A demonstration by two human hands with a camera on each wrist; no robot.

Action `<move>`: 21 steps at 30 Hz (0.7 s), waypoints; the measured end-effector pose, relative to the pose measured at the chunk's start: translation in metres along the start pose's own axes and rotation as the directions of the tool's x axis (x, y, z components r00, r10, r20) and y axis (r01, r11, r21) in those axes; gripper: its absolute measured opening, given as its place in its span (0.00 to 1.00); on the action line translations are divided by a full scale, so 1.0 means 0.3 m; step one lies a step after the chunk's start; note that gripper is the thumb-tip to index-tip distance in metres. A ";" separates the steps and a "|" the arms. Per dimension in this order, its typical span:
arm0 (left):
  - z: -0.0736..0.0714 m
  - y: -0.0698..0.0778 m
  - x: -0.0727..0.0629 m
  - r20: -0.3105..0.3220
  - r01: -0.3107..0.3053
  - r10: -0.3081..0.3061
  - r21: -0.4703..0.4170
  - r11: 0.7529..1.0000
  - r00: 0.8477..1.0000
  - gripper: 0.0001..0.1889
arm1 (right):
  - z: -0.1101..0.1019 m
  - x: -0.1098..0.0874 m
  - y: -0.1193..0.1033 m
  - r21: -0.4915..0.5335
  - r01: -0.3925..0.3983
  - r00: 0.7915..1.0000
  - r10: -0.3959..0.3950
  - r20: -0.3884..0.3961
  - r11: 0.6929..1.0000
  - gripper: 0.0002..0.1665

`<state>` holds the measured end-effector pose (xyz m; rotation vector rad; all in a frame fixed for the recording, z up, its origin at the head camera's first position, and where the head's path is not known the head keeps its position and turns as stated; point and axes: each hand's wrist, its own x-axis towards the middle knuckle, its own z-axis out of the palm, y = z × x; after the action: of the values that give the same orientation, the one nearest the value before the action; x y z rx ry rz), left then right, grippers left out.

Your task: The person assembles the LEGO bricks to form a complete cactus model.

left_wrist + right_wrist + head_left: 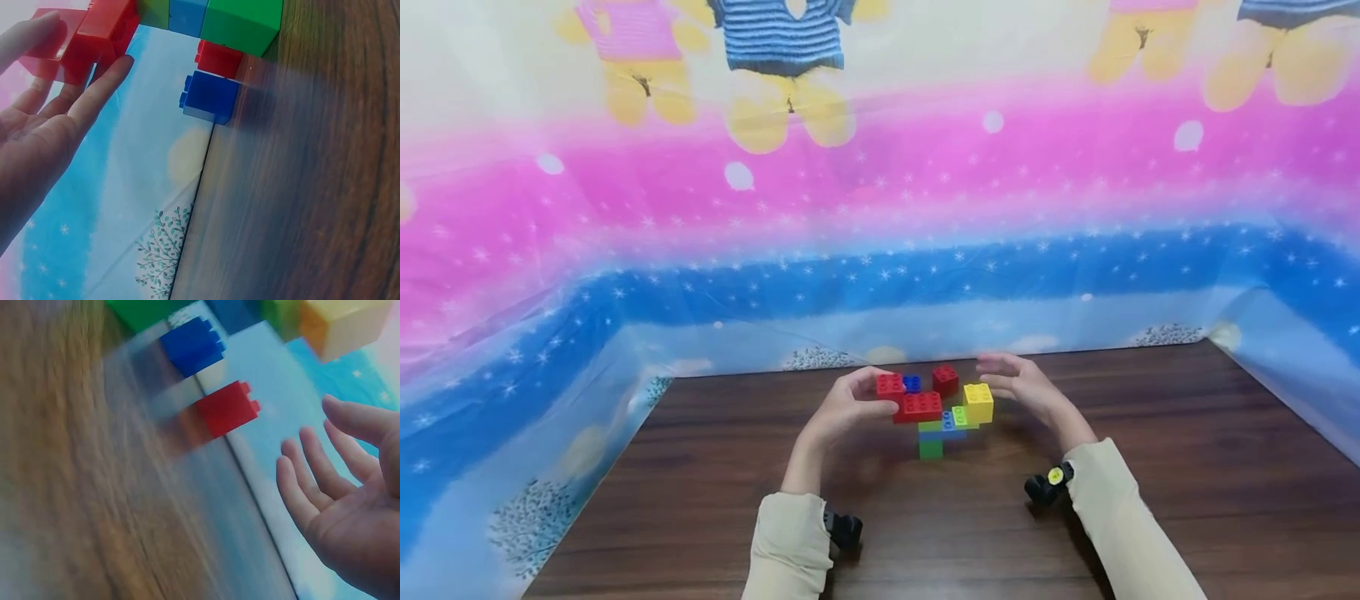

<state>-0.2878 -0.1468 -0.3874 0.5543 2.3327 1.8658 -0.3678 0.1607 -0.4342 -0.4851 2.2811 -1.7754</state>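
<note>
My left hand (848, 407) pinches the red end of a toy brick structure, thumb on the near side and fingers behind it. Two joined red bricks (922, 407) make up that end, offset like a step. Below and to the right, the structure runs through a green brick (931, 448) at its foot, a blue brick (953, 421), a lime green brick (959, 414) and a raised yellow brick (978, 403). Just right of the yellow brick, my right hand (1026, 387) holds nothing, its fingers spread and slightly bent in the right wrist view.
Behind the structure, a loose blue brick (211, 97) and a loose red brick (228, 409) stand on the brown wooden table (700, 500). A printed cloth (880, 275) hangs along the table's back and sides. Each sleeve carries a black wrist camera (844, 531).
</note>
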 end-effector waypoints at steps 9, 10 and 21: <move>0.008 -0.005 -0.007 0.009 0.020 -0.020 -0.045 0.999 1.000 0.20 | 0.060 0.081 0.029 -0.162 -0.055 0.998 0.057 0.005 0.985 0.36; 0.007 0.000 -0.008 0.008 0.024 -0.023 -0.051 0.998 1.000 0.20 | 0.065 0.090 0.024 -0.158 -0.053 0.998 0.055 0.009 0.986 0.37; 0.006 0.008 0.001 -0.009 0.023 -0.024 -0.023 0.999 1.000 0.21 | 0.086 0.163 0.066 0.103 -0.093 0.995 0.088 0.050 0.990 0.38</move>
<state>-0.2870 -0.1447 -0.3854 0.5150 2.3096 1.8864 -0.4060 0.1232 -0.4582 -0.3921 2.1306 -1.8104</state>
